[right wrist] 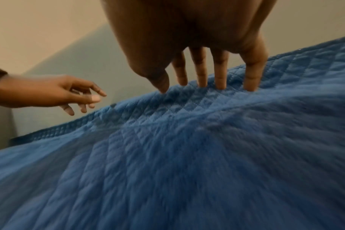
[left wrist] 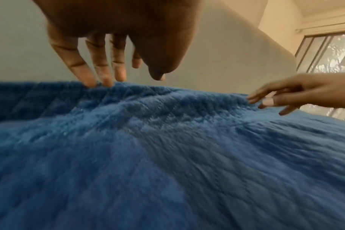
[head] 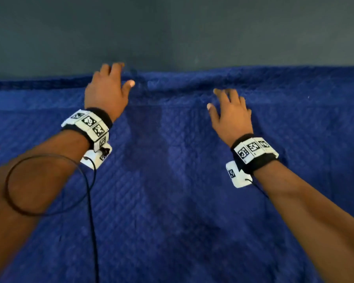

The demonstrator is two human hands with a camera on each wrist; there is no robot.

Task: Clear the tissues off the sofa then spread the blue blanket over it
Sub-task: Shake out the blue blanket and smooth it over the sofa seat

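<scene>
The blue quilted blanket [head: 172, 180] lies spread over the sofa and fills most of the head view. Its stitched top edge [head: 39, 82] runs along the foot of the grey sofa back [head: 172, 37]. My left hand [head: 121, 75] is open at that edge, its straight fingertips [left wrist: 100, 82] touching the fabric and the thumb off it. My right hand [head: 219, 99] is open a little lower and to the right, its spread fingers [right wrist: 220, 80] pressing into the blanket [right wrist: 187, 155]. Between the hands the cloth is slightly rumpled. No tissues are in view.
The grey sofa back [left wrist: 217, 62] rises behind the blanket, with a cream wall above it. A window [left wrist: 325, 54] shows at the far right in the left wrist view. A black cable [head: 90, 201] hangs from my left wristband over the blanket.
</scene>
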